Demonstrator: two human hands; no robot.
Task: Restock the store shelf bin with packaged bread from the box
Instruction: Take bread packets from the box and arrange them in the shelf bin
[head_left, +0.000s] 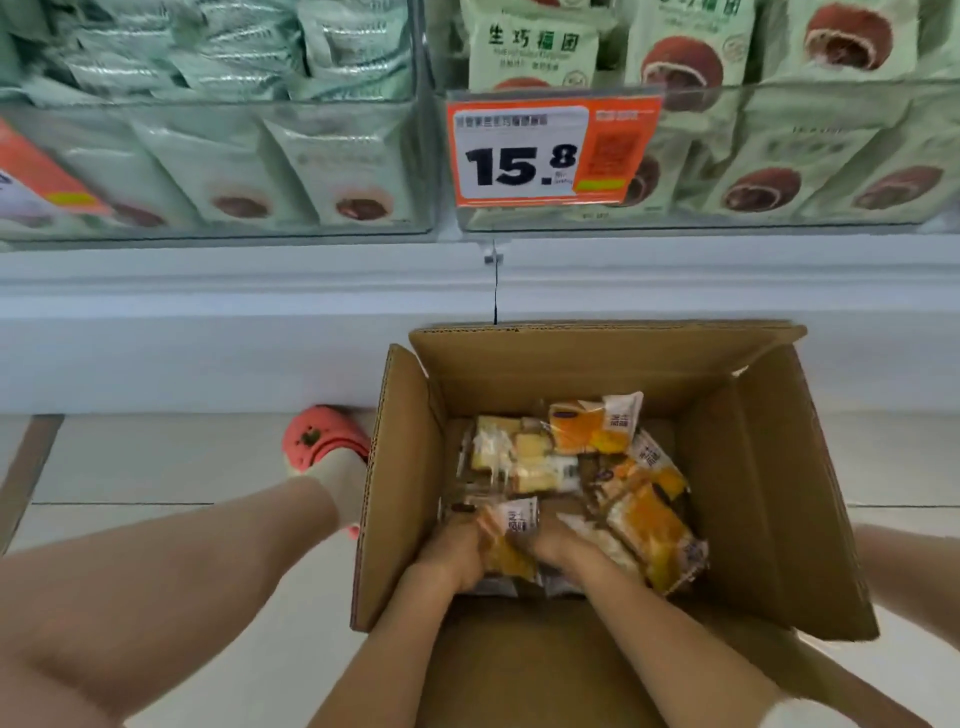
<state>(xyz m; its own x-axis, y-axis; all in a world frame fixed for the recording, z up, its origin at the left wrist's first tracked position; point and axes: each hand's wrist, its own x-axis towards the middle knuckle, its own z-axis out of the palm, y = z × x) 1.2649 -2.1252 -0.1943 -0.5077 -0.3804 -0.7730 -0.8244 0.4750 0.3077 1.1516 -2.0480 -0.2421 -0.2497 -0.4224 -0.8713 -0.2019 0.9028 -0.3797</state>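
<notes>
An open cardboard box stands on the floor below the shelf. Several clear packets of bread with orange and white print lie loose on its bottom. Both my hands are down inside the box at its near side. My left hand and my right hand press from either side on one orange bread packet and hold it between them. Above, clear shelf bins hold green packets with a brown round cake pictured on them.
An orange price tag reading 15.8 hangs on the bin front. A second clear bin of pale green packets is at the left. My leg and pink shoe rest on the tiled floor left of the box.
</notes>
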